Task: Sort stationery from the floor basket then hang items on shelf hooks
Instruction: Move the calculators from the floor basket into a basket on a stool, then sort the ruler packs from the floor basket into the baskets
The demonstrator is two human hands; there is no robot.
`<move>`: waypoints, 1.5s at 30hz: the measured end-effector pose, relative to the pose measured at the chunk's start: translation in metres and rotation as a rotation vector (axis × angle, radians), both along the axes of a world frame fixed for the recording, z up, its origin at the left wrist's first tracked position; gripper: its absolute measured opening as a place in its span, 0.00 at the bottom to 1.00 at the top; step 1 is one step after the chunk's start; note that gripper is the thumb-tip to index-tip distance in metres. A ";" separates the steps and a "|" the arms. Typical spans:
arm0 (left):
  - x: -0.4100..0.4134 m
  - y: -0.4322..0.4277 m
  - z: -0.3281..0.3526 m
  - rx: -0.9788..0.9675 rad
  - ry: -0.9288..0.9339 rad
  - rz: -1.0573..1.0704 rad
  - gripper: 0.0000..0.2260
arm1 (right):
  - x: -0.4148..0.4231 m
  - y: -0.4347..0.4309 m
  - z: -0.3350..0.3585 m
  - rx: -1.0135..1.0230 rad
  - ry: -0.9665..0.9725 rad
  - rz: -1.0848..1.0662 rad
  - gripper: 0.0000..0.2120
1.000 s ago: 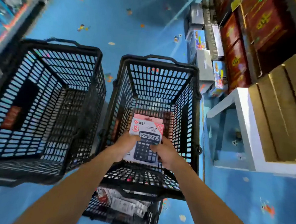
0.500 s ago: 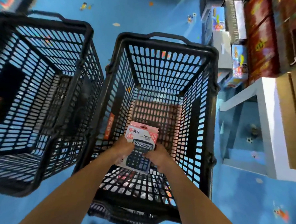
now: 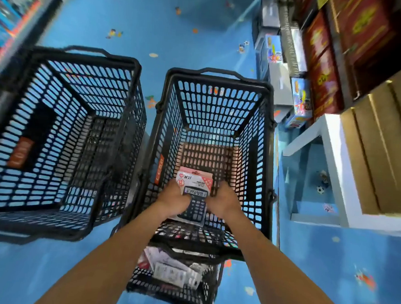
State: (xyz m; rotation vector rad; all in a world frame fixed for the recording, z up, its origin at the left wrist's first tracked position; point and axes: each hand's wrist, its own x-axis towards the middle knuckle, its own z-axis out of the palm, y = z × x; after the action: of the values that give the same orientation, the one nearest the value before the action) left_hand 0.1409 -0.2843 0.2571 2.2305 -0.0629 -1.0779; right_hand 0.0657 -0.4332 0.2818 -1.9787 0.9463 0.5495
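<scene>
A packaged black calculator (image 3: 195, 193) with a pink and white card top is held inside the middle black mesh basket (image 3: 215, 101). My left hand (image 3: 173, 200) grips its left edge and my right hand (image 3: 223, 201) grips its right edge. Both hands cover the lower part of the pack. Below my forearms, a smaller black basket (image 3: 174, 289) holds several white stationery packs (image 3: 171, 270).
A second tall black basket (image 3: 75, 111) stands to the left on the blue floor. Shelves with red boxes (image 3: 322, 65) and wooden crates (image 3: 380, 148) line the right side, above a white shelf base (image 3: 335, 164). More shelving runs along the far left.
The calculator pack stays in both hands low inside the middle basket. The camera view has shifted, dipping closer and then pulling back up; the small basket with packs is visible again.
</scene>
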 end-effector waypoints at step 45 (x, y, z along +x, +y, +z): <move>-0.187 0.201 -0.348 0.093 -0.012 -0.725 0.18 | -0.226 0.179 -0.353 -0.167 0.087 0.284 0.14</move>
State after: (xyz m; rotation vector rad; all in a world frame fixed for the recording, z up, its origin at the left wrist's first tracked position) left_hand -0.0457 -0.0829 -0.0907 2.3484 -0.8983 -1.4488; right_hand -0.1607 -0.2545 -0.0715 -2.2745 0.7885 0.7391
